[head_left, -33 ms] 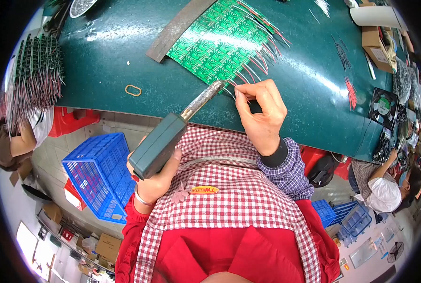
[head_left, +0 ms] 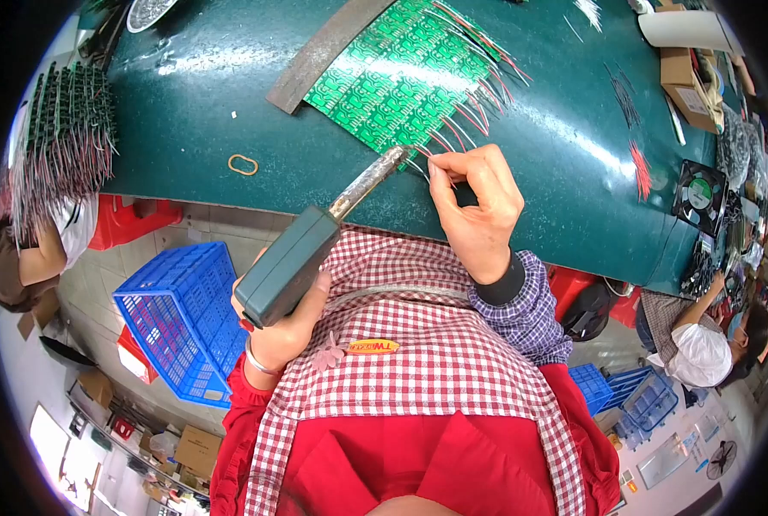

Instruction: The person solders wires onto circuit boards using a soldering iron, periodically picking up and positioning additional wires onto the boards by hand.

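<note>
My left hand (head_left: 287, 334) is wrapped around the dark green body of a soldering iron (head_left: 291, 265). The metal barrel slants up to the near corner of a green circuit board panel (head_left: 388, 82), where its tip meets the wire ends. There my right hand (head_left: 484, 211) pinches a thin wire (head_left: 423, 151) between thumb and forefinger, just right of the tip. More red, white and dark wires (head_left: 474, 112) stick out in a row from the panel's right edge. A grey-brown strip (head_left: 325, 56) lies along the panel's left side.
On the green table (head_left: 177, 129) lie a rubber band (head_left: 243, 164), loose red wires (head_left: 640, 172) and a black fan (head_left: 699, 196). Wired boards (head_left: 66, 129) are stacked at the left edge. A blue crate (head_left: 182, 318) stands on the floor. Other people sit at both sides.
</note>
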`<state>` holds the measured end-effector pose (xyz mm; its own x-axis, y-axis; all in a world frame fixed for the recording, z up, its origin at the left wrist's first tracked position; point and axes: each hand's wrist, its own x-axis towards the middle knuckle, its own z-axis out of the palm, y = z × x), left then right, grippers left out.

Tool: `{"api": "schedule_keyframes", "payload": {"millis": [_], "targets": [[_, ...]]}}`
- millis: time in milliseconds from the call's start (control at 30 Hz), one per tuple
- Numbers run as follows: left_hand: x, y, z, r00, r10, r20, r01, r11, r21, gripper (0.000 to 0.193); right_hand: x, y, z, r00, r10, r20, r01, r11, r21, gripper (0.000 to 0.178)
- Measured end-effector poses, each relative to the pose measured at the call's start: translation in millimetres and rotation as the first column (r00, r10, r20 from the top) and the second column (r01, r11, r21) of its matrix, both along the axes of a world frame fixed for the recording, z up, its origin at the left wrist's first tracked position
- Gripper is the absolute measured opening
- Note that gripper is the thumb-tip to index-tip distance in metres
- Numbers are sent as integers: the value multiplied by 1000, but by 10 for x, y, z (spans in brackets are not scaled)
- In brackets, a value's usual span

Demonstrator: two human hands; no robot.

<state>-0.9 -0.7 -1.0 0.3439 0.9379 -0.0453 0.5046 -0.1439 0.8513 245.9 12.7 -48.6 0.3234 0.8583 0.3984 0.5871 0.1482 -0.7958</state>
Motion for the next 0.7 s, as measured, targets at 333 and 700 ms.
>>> {"api": "schedule_keyframes", "payload": {"millis": [333, 700], "targets": [[-7, -31, 57, 992, 101, 82, -89, 986, -137, 26, 1, 2, 2, 1000, 3, 5, -3, 1000, -9, 20], [58, 13, 66, 998, 69, 9, -69, 996, -63, 20, -9, 4, -1, 1000, 0, 2, 1, 1000, -2, 19]]}}
